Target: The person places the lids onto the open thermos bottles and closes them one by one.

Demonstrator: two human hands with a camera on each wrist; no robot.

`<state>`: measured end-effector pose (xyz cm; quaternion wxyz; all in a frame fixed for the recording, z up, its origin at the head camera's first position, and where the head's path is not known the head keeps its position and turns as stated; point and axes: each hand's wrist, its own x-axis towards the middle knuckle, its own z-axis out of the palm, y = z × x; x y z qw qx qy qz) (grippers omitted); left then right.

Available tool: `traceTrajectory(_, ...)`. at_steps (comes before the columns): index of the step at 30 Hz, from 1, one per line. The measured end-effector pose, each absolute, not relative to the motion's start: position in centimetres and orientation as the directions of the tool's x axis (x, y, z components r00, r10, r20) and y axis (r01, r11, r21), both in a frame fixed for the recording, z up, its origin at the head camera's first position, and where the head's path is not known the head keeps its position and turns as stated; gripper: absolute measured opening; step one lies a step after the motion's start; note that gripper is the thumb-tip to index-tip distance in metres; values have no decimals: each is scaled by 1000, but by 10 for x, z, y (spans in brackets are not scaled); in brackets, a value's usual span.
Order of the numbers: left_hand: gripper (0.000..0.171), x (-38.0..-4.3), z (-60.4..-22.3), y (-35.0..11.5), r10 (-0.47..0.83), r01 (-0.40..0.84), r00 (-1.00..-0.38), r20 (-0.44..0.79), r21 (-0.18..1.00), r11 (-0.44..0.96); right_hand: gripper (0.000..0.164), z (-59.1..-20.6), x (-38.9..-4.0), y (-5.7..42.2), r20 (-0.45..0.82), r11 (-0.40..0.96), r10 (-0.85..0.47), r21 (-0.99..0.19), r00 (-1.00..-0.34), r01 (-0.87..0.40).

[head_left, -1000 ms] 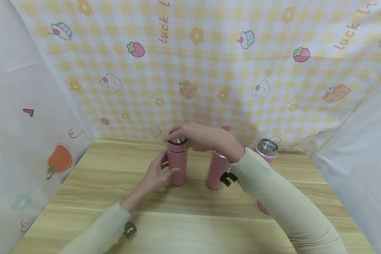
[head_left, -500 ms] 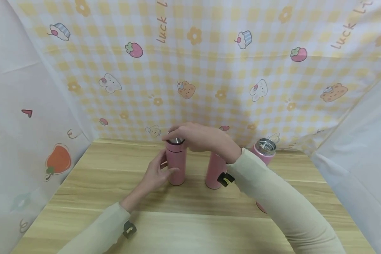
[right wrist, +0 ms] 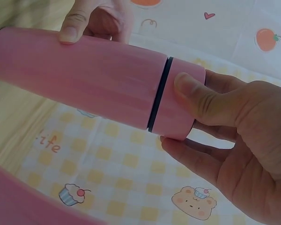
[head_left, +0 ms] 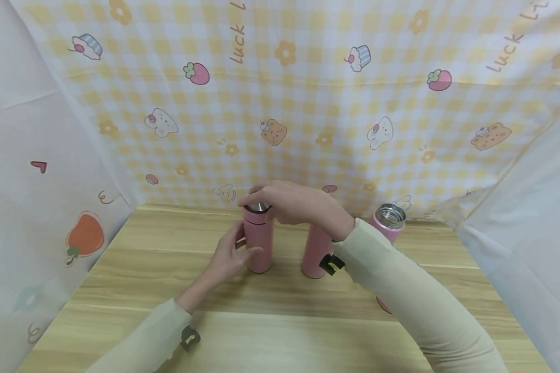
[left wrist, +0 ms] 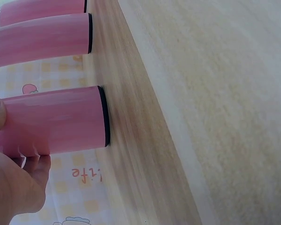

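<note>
The pink bottle [head_left: 261,235] has the yellow-checked cloth [head_left: 308,93] behind it and stands upright on the wooden table [head_left: 280,342], left of two others. Your right sleeve [head_left: 396,274] crosses in front of the right-hand bottle [head_left: 383,233], whose metal mouth shows uncapped, and your right wrist and forearm hide the top of the middle bottle [head_left: 315,252]. Your right hand [head_left: 291,201] is partly closed, thumb and fingers around the bottle's top; your left hand [head_left: 228,254] curls around its body, thumb across the front. The right wrist view alone shows your right thumb pressed on the pink cap [right wrist: 172,112] and a dark ring [right wrist: 160,96] below it; the left wrist view best shows the black base rim [left wrist: 104,117].
</note>
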<state>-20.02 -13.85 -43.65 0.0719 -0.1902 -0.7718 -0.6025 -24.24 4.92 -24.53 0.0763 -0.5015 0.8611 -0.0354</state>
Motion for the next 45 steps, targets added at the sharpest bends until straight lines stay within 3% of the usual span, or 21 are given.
traceTrajectory(14,66,-182,-403,-131,198,373,-922,334,902,217,58,-248,-243,50,-73,504,-864,-129,-498,-854)
traceTrajectory(21,69,-198,-433,-136,185,381,-920,347,901,206,54,-249,-244,51,-33,480,-877,-127,-480,-868)
traceTrajectory(32,68,-201,-438,-137,191,374,-921,340,910,180,54,-253,-246,55,-14,463,-883,-183,-469,-867)
traceTrajectory(40,66,-186,-411,-131,193,376,-921,339,901,214,70,-247,-250,63,-57,388,-919,-312,-390,-867)
traceTrajectory(45,67,-181,-401,-131,201,355,-928,313,908,224,85,-243,-252,62,-95,383,-922,-378,-377,-843)
